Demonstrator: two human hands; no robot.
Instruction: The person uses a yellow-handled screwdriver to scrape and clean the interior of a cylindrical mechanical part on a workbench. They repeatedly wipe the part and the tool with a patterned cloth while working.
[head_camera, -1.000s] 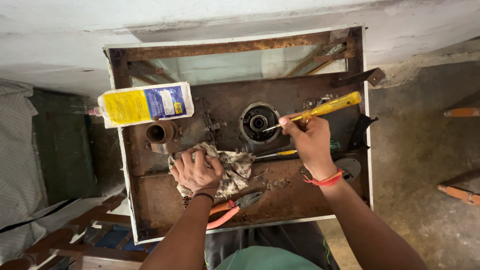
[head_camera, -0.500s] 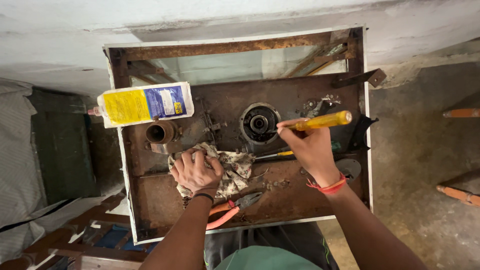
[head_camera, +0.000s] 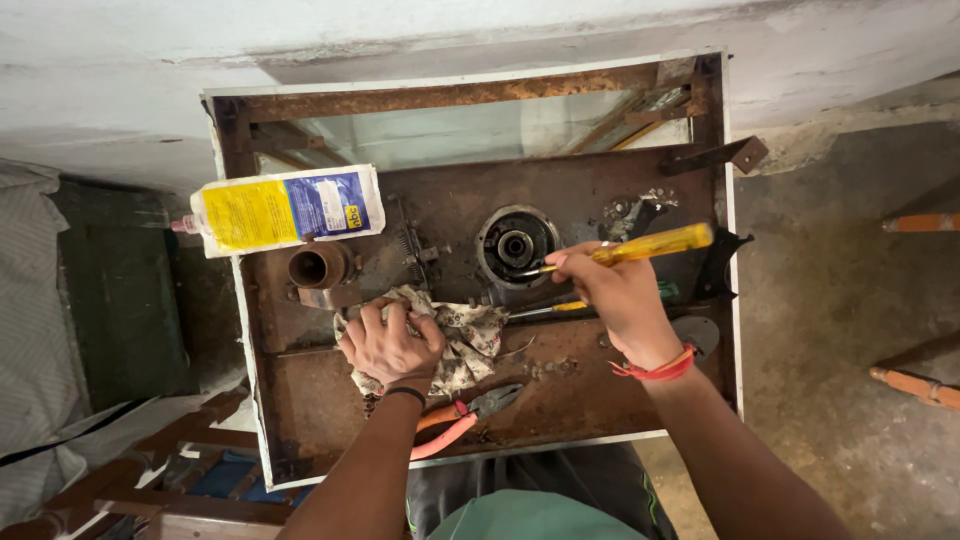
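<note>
My right hand (head_camera: 618, 300) grips a yellow-handled screwdriver (head_camera: 650, 244), its tip pointing left at the round bearing housing (head_camera: 515, 245) in the rusty metal base (head_camera: 420, 410). My left hand (head_camera: 390, 345) presses down on a crumpled patterned rag (head_camera: 470, 340) lying on the base, left of the housing. A second screwdriver (head_camera: 545, 310) lies on the base under my right hand, partly hidden by it.
A white and yellow bottle (head_camera: 285, 208) lies on its side at the base's upper left. A rusty short pipe (head_camera: 318, 266) stands below it. Red-handled pliers (head_camera: 465, 418) lie near the front edge. Wooden chair parts (head_camera: 160, 480) sit at lower left, concrete floor at right.
The yellow screwdriver has tilted lower and closer to level, with its tip still at the round housing. My left hand and the rag have stayed put.
</note>
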